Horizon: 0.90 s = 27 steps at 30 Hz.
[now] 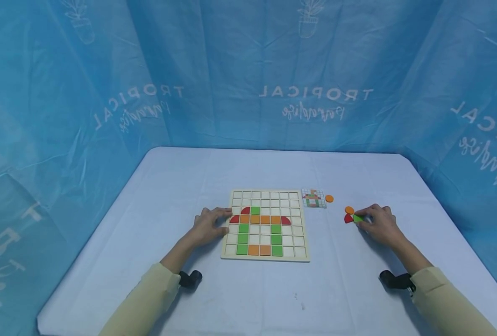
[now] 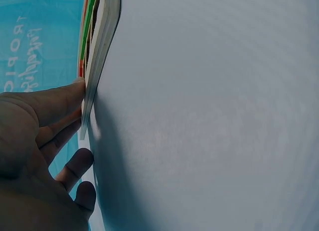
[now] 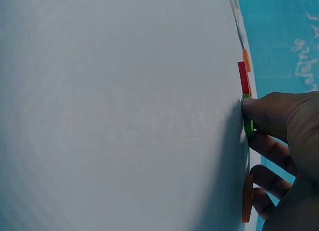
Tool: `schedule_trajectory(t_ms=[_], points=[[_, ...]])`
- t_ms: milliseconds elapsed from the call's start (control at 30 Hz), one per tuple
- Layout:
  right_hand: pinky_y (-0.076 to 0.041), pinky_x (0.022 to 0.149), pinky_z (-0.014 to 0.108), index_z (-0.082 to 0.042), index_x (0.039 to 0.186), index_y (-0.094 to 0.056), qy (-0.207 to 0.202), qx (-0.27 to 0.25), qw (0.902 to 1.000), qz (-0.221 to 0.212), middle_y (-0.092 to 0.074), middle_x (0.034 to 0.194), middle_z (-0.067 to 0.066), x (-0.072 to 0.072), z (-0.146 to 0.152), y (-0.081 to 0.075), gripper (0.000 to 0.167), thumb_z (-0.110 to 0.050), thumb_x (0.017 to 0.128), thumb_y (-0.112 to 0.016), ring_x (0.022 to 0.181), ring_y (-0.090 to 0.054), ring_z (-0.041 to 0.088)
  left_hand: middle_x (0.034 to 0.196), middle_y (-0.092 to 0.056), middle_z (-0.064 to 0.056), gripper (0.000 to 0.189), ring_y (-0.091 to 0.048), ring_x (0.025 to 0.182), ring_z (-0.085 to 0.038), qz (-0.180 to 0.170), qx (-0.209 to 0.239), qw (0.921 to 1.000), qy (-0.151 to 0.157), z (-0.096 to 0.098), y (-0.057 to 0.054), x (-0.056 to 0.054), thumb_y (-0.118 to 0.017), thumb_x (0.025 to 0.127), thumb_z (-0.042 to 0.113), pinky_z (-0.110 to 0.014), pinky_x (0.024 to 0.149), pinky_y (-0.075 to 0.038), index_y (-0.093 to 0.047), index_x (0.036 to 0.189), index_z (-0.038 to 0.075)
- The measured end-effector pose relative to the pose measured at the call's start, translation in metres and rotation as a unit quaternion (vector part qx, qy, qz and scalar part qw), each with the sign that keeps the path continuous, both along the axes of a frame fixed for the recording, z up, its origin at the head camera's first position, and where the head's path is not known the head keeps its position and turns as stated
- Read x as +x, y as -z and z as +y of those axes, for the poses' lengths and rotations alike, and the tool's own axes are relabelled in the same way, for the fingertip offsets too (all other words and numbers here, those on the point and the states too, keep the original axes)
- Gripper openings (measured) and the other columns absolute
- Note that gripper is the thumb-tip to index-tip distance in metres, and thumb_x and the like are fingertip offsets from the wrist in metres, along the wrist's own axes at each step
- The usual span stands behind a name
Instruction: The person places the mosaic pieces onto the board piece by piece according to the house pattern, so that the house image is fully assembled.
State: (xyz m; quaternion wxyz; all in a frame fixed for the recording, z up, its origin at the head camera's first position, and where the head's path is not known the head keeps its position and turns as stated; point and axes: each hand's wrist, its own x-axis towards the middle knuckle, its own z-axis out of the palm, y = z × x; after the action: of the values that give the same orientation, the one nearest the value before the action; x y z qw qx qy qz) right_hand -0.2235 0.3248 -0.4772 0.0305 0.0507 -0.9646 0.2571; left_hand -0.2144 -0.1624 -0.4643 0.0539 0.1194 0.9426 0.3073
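Observation:
My left hand (image 1: 208,225) rests at the left edge of a pale wooden grid board (image 1: 286,256), thumb and fingertips touching its side. Green, orange and red tiles form a pattern on the board, with a red quarter-round tile (image 1: 245,210) and a green square (image 1: 255,210) on the upper row. To the right, my right hand (image 1: 380,225) pinches a green tile (image 3: 248,124) between thumb and index finger, low over the table. Against it lies a red quarter-round piece (image 1: 348,218), with an orange disc (image 1: 349,210) just behind. Another orange piece (image 3: 247,198), by my outer fingers, is hidden in the head view.
A small printed pattern card (image 1: 314,198) lies off the board's upper right corner, an orange disc (image 1: 330,199) beside it. The white-covered table (image 1: 189,172) is enclosed by blue printed curtains (image 1: 231,56). Black wrist cameras (image 1: 191,279) hang below both sleeves.

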Motion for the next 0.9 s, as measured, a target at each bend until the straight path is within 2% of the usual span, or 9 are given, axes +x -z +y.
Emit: schedule_trajectory(t_ms=[233,367,667,900], points=[[-0.033,0.079,0.053,0.004,0.114,-0.066,0.001,-0.017,0.9998,0.006,-0.052,0.114,0.024,0.0,-0.004,-0.004,0.031,-0.008,0.086,-0.068,0.109,-0.035,0.042,0.139,-0.052,-0.003,0.05,-0.038,0.098,-0.019,0.005,0.002,1.0,-0.005,0.0,0.001,0.0,-0.075,0.083,0.015,-0.041,0.08,-0.027,-0.061,0.13,0.011],[-0.032,0.079,0.052,0.003,0.114,-0.067,-0.012,-0.043,0.9988,0.02,-0.054,0.112,0.022,-0.002,-0.02,-0.013,0.031,-0.008,0.085,-0.067,0.108,-0.036,0.04,0.14,-0.051,-0.002,0.05,-0.039,0.1,-0.02,-0.002,0.002,1.0,-0.007,0.0,-0.002,0.001,-0.075,0.083,0.015,-0.042,0.081,-0.026,-0.06,0.131,0.012],[-0.034,0.084,0.05,0.0,0.111,-0.07,-0.061,-0.078,0.9944,0.037,-0.058,0.106,0.016,-0.013,-0.089,-0.025,0.03,-0.008,0.082,-0.072,0.104,-0.04,0.033,0.14,-0.051,-0.001,0.05,-0.039,0.099,-0.02,-0.001,0.005,1.0,-0.001,-0.001,-0.003,0.001,-0.074,0.083,0.015,-0.042,0.081,-0.026,-0.06,0.131,0.012],[-0.037,0.085,0.046,-0.007,0.11,-0.072,-0.093,-0.102,0.9902,0.023,-0.059,0.104,0.008,-0.023,-0.148,-0.025,0.03,-0.013,0.081,-0.076,0.107,-0.04,0.028,0.14,-0.051,-0.001,0.05,-0.039,0.099,-0.019,-0.004,0.004,1.0,-0.003,0.0,-0.003,0.001,-0.075,0.083,0.015,-0.042,0.082,-0.026,-0.06,0.131,0.012]])
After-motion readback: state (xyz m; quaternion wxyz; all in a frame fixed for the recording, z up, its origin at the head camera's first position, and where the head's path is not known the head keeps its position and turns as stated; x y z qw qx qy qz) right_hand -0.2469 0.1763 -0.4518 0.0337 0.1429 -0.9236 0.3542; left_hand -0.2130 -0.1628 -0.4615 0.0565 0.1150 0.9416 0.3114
